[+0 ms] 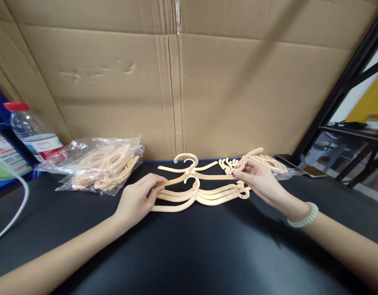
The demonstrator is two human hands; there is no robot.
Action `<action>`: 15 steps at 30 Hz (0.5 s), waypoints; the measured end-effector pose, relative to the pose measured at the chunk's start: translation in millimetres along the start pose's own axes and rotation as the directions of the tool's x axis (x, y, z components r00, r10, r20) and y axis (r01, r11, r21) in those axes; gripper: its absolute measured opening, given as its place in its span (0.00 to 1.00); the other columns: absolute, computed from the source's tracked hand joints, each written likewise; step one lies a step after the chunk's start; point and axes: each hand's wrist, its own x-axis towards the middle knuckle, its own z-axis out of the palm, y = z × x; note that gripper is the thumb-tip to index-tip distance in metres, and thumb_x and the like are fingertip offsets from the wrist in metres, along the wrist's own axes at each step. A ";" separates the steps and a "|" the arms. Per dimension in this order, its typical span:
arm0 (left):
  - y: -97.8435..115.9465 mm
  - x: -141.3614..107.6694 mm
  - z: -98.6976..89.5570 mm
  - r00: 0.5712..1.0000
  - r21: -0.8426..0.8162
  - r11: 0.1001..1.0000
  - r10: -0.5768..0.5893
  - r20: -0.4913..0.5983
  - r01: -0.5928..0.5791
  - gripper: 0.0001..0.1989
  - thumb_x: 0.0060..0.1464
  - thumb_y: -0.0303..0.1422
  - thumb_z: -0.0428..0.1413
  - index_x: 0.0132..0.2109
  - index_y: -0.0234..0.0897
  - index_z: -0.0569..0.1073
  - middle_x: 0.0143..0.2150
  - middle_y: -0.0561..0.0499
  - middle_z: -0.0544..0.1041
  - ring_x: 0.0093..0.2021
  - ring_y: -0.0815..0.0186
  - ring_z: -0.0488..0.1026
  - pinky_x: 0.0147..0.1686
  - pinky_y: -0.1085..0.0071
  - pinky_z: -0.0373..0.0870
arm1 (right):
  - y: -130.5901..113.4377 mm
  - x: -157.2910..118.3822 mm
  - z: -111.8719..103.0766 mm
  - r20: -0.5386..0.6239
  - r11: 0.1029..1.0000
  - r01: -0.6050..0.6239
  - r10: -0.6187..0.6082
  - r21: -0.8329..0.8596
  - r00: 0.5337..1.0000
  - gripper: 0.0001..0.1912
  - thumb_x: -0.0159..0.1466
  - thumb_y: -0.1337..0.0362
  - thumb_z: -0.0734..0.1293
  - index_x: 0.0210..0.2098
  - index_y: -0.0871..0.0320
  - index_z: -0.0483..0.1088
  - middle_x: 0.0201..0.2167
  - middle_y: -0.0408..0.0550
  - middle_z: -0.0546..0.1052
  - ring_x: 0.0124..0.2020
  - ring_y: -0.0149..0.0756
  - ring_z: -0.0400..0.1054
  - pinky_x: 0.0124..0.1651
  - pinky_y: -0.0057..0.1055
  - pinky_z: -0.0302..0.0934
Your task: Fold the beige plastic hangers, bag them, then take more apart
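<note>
A beige plastic clothes hanger (211,176) is raised slightly over others of its kind. My left hand (139,196) pinches the end of its left arm between thumb and fingers. My right hand (259,180) is closed on a curved beige piece (252,153), at the right end of the same hanger; whether the two are joined I cannot tell. Beneath and in front, several beige hangers (176,208) lie stacked on the black table (189,250). Another hanger (207,166) lies behind. Small curved beige pieces (227,164) sit left of my right hand.
On the left, a clear plastic bag (84,149) holds many beige parts, beside a red-capped bottle (35,129). Another bag of parts (273,164) lies behind my right hand, near a dark flat object (314,174). Cardboard (115,82) stands along the back. A white cable (21,205) curves at left.
</note>
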 end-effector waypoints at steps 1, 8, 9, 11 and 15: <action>-0.1 -0.2 0.1 1.000 -0.001 1.000 -0.001 0.000 0.001 0.08 0.63 0.32 0.49 0.43 0.38 0.72 0.38 0.51 0.77 0.37 0.65 0.76 0.36 0.72 0.72 | 0.0 0.1 -0.1 0.001 0.998 -0.043 0.043 0.048 0.999 0.17 0.48 0.58 0.78 0.29 0.57 0.69 0.32 0.44 0.74 0.37 0.35 0.71 0.42 0.34 0.66; -1.6 -1.0 0.1 1.000 -0.002 1.000 -0.015 0.012 0.015 0.08 0.63 0.32 0.49 0.44 0.38 0.72 0.38 0.52 0.76 0.37 0.66 0.75 0.36 0.73 0.70 | -0.2 4.1 -7.2 0.128 0.976 -0.172 0.155 0.136 0.980 0.13 0.50 0.59 0.78 0.29 0.59 0.74 0.33 0.44 0.73 0.34 0.29 0.68 0.43 0.29 0.65; -1.6 -1.0 0.2 1.000 -0.003 1.000 -0.015 0.012 0.015 0.08 0.63 0.32 0.49 0.44 0.38 0.72 0.38 0.52 0.77 0.37 0.66 0.75 0.36 0.73 0.70 | -0.9 4.3 -8.4 0.141 0.972 -0.188 0.169 0.141 0.976 0.13 0.50 0.59 0.78 0.29 0.59 0.74 0.32 0.43 0.73 0.34 0.29 0.68 0.44 0.30 0.65; -1.4 -0.8 0.4 1.000 -0.001 1.000 -0.012 0.010 0.012 0.08 0.63 0.31 0.49 0.44 0.38 0.72 0.38 0.52 0.77 0.37 0.66 0.75 0.37 0.73 0.71 | -3.2 4.2 -10.3 0.167 0.964 -0.223 0.198 0.145 0.966 0.13 0.51 0.60 0.78 0.28 0.59 0.73 0.33 0.43 0.74 0.36 0.31 0.69 0.47 0.31 0.65; -0.6 -0.4 0.7 1.000 0.007 1.000 0.001 0.005 -0.001 0.07 0.63 0.31 0.49 0.43 0.37 0.72 0.38 0.52 0.77 0.38 0.66 0.76 0.38 0.73 0.71 | -7.8 2.9 -12.7 0.245 0.935 -0.312 0.266 0.171 0.932 0.12 0.54 0.60 0.76 0.27 0.59 0.70 0.36 0.46 0.75 0.44 0.37 0.70 0.52 0.36 0.65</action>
